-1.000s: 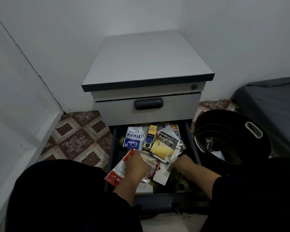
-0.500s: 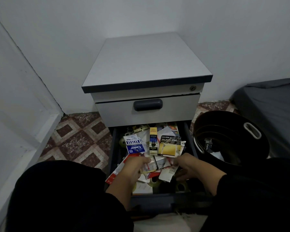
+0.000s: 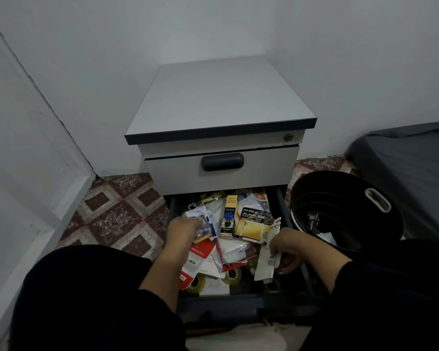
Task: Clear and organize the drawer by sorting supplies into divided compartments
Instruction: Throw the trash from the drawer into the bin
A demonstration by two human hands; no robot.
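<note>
At the far left, we are seeing a white wall (image 3: pixel 31 138) meeting a patterned tile floor (image 3: pixel 117 214). In the centre, a grey cabinet (image 3: pixel 221 97) is standing in the corner with its upper drawer closed and its lower drawer (image 3: pixel 228 302) pulled out toward us. The open drawer is holding a loose heap of packets. Our left hand (image 3: pixel 183 231) is reaching into the drawer's left side, its fingers (image 3: pixel 200 224) closing around a small clear packet (image 3: pixel 203 230); motion blur is hiding the exact grip. To its right, a narrow yellow box (image 3: pixel 229 216) and a battery pack (image 3: pixel 254 224) are lying on top of the heap, while two tape rolls (image 3: pixel 232 274) are sitting near the drawer's front. Our right hand (image 3: pixel 287 249) is gripping a long white strip packet (image 3: pixel 266 262) at the drawer's right side. At the far right, a black bin (image 3: pixel 345 211) is standing on the floor beside the cabinet.
</note>
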